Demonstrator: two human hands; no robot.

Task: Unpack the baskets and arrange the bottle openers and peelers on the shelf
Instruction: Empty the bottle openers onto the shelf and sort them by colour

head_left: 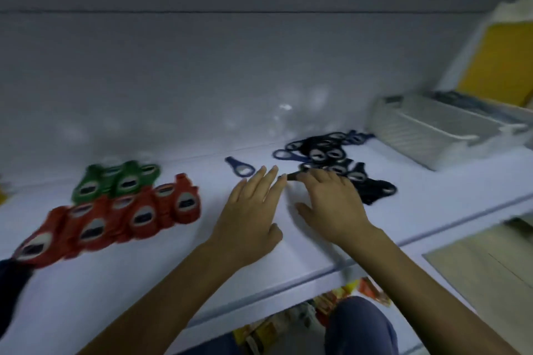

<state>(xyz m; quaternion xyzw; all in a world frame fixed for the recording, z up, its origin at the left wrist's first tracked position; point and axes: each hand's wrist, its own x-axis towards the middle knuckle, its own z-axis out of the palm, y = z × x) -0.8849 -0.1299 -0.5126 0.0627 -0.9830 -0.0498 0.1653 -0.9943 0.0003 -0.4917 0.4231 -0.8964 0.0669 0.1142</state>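
On the white shelf [144, 282], red bottle openers [115, 222] lie in overlapping rows at the left, with green ones [115, 181] behind them. A single blue opener [239, 167] lies alone near the middle. A loose heap of dark blue and black openers [326, 155] sits to the right. My left hand [251, 210] lies flat, fingers straight, just in front of the single blue opener. My right hand [331, 202] reaches over the near edge of the dark heap, fingers spread; its fingertips touch a dark opener there.
A white slatted basket [427, 135] stands on the shelf at the right, beyond the dark heap. A yellow panel [501, 60] rises behind it. Below the shelf edge lie colourful packets [346, 297] and my knee [360, 326].
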